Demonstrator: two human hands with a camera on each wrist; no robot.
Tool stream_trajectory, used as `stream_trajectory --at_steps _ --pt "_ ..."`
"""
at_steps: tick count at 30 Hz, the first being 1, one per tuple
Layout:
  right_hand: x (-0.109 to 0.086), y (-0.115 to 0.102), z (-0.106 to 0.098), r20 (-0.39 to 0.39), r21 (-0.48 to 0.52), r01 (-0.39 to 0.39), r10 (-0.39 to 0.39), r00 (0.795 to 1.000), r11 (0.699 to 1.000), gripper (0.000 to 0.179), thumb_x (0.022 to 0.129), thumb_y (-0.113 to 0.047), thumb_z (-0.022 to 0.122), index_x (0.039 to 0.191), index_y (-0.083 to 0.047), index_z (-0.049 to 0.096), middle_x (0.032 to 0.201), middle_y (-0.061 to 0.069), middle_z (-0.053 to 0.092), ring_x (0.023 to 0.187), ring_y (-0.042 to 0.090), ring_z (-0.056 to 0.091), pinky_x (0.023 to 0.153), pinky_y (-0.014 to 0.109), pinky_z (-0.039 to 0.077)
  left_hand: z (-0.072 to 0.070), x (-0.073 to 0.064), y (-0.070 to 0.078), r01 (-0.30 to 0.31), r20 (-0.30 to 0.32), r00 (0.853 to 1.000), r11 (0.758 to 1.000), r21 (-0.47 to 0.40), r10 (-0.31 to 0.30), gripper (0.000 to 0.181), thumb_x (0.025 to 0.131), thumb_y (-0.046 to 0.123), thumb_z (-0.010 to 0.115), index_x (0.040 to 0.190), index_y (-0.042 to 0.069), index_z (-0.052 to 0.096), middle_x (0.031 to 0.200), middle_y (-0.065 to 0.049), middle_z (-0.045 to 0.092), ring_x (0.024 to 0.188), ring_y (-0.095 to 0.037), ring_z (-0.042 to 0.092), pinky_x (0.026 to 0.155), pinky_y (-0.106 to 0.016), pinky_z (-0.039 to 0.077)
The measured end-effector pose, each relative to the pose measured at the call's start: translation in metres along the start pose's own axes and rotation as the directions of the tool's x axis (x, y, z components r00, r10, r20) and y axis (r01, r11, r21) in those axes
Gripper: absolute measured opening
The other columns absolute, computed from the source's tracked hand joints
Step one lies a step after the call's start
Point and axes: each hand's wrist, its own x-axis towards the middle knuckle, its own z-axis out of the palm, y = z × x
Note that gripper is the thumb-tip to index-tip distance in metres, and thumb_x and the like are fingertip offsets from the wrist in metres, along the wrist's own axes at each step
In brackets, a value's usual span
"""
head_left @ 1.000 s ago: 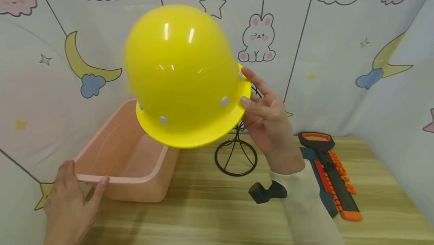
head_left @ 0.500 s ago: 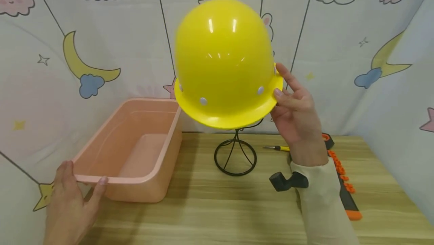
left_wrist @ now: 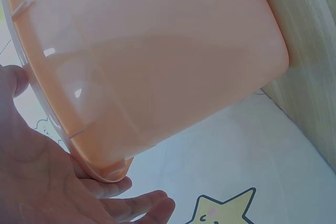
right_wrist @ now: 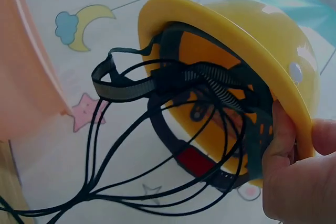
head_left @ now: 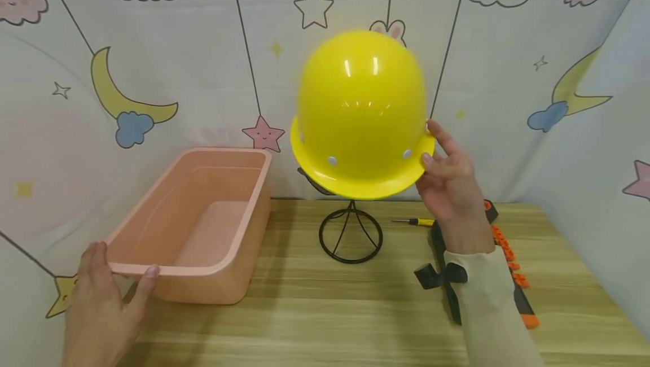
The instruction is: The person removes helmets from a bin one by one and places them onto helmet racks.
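Note:
My right hand (head_left: 452, 186) pinches the brim of a yellow hard hat (head_left: 363, 113), thumb outside and fingers under the edge. The hat hangs over a black wire stand (head_left: 352, 206), whose ring base rests on the table. Seen from the right wrist, the stand's wire loops (right_wrist: 126, 208) reach up into the hat's shell, and the chin strap (right_wrist: 126, 88) dangles out below the brim. At the left, my left hand (head_left: 104, 305) rests on the near corner of a pink plastic bin (head_left: 198, 288), thumb on the rim, fingers loosely extended in the left wrist view.
A yellow-and-black screwdriver (head_left: 418, 222) lies behind my right forearm. Black-and-orange tools (head_left: 528, 305) are partly hidden by that sleeve. A cartoon-printed cloth (head_left: 213, 73) backs the wooden table (head_left: 315, 322).
My right hand has carried the hard hat rightward from above the bin to the stand, lowering it slightly in the last half second. The left hand has stayed on the bin.

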Motion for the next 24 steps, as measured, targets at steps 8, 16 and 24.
stream_trajectory --at_steps 8,16,24 --pt "-0.015 0.013 -0.021 0.019 -0.033 -0.048 0.049 0.999 0.998 0.05 0.106 0.016 0.042 0.147 -0.01 0.049 0.118 0.008 0.08 0.089 0.017 0.077 0.075 0.024 0.064 0.001 0.0 -0.002 -0.003 -0.003 1.0 1.0 -0.002 0.003 0.097 0.107 0.045 0.056 0.168 -0.008 0.003 0.172 -0.044 0.01 0.146 -0.072 0.028 0.111 -0.087 0.026" --pt "-0.023 0.027 -0.036 -0.022 -0.071 -0.069 0.068 0.997 0.995 0.047 0.104 0.018 0.045 0.139 -0.012 0.055 0.121 0.006 0.078 0.101 0.016 0.078 0.085 0.027 0.066 -0.001 0.0 -0.003 0.013 -0.002 1.0 1.0 0.012 -0.012 0.097 0.107 0.046 0.056 0.168 -0.008 0.004 0.172 -0.043 0.01 0.145 -0.073 0.029 0.108 -0.089 0.028" --pt "-0.032 0.037 -0.05 0.014 -0.034 -0.056 0.057 0.998 0.998 0.045 0.106 0.017 0.041 0.138 -0.013 0.051 0.127 0.007 0.076 0.105 0.018 0.077 0.084 0.027 0.066 0.0 0.0 0.001 -0.003 -0.016 1.0 1.0 0.001 0.003 0.096 0.106 0.044 0.057 0.168 -0.008 0.006 0.171 -0.043 0.013 0.145 -0.072 0.03 0.108 -0.088 0.028"
